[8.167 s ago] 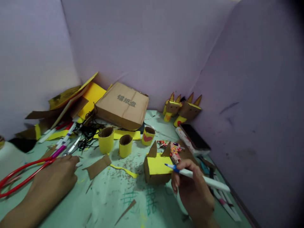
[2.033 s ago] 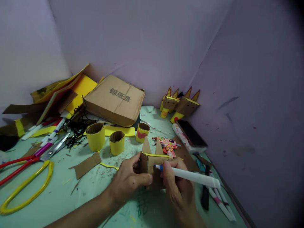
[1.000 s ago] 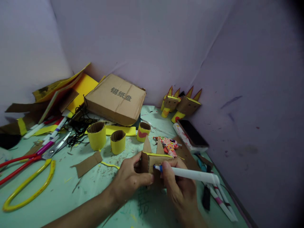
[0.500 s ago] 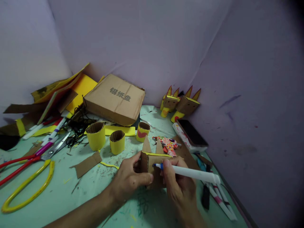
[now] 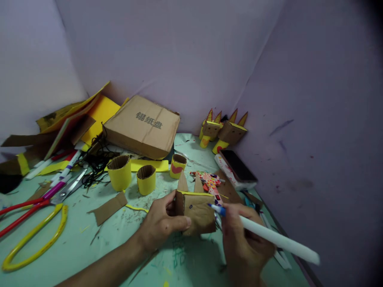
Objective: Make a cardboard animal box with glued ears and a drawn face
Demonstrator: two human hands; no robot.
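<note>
Between thumb and fingers, my left hand (image 5: 167, 223) grips the left side of a small cardboard box piece (image 5: 200, 217) with a yellow strip along its top edge and two pointed cardboard ears. A small dark ring is drawn on the left of its front face. My right hand (image 5: 245, 235) is closed around a white marker (image 5: 278, 239) with a blue collar. The marker's tip is at the right part of the face; whether it touches cannot be made out. Behind the piece stand yellow-covered cardboard rings (image 5: 119, 177), one bearing a red shape.
At left lie scissors (image 5: 61, 195) with red and yellow handles, near markers and tangled black cord (image 5: 97, 159). A flat cardboard box (image 5: 143, 127) leans at the back. Two finished eared figures (image 5: 235, 133) stand at back right, behind a phone (image 5: 239, 165). Patterned scraps (image 5: 209, 181) lie behind the piece.
My right hand has moved the marker tip from the left of the cardboard face to its right. The dark ring at left is now uncovered. My left hand keeps its grip.
</note>
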